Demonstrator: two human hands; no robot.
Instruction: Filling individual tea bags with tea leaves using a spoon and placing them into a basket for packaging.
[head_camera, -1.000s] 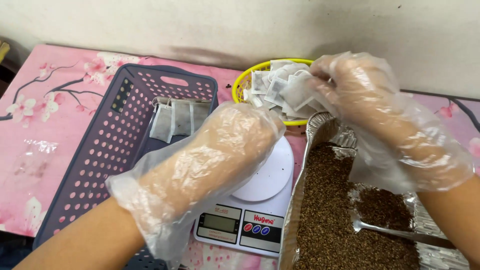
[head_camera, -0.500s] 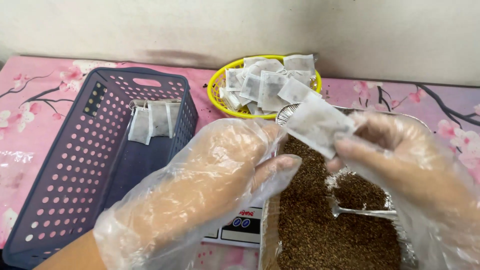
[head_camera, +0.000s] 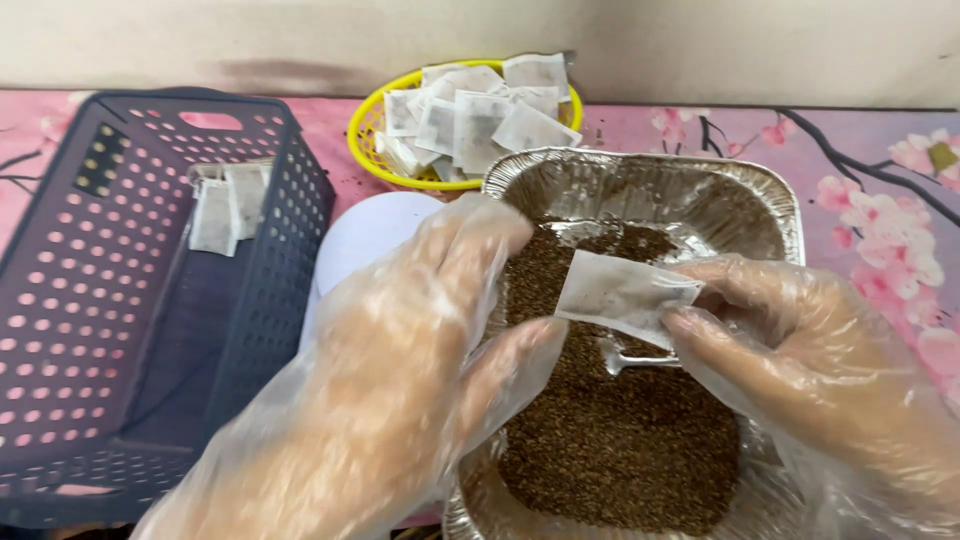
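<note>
Your hands are both working over the foil tray (head_camera: 780, 205): your left hand (head_camera: 400, 370) is curling thumb and fingers toward one edge of a small white paper pouch (head_camera: 625, 295), though I cannot tell whether it is gripping yet, and your right hand (head_camera: 800, 350) is pinching the other edge, holding the pouch just above the brown grains (head_camera: 620, 440). The loose plastic gloves are looking slippery, so the pouch could be sliding out and dropping into the grains, or tearing if both hands are pulling apart. Your left forearm is covering the white scale (head_camera: 365, 235), so you could be knocking it. The purple basket (head_camera: 110, 300) is sitting to the left on the pink worktop (head_camera: 870, 160), holding a few pouches (head_camera: 225, 205). The yellow basket (head_camera: 365, 140) behind the tray is carrying a heap of pouches (head_camera: 480, 110).
</note>
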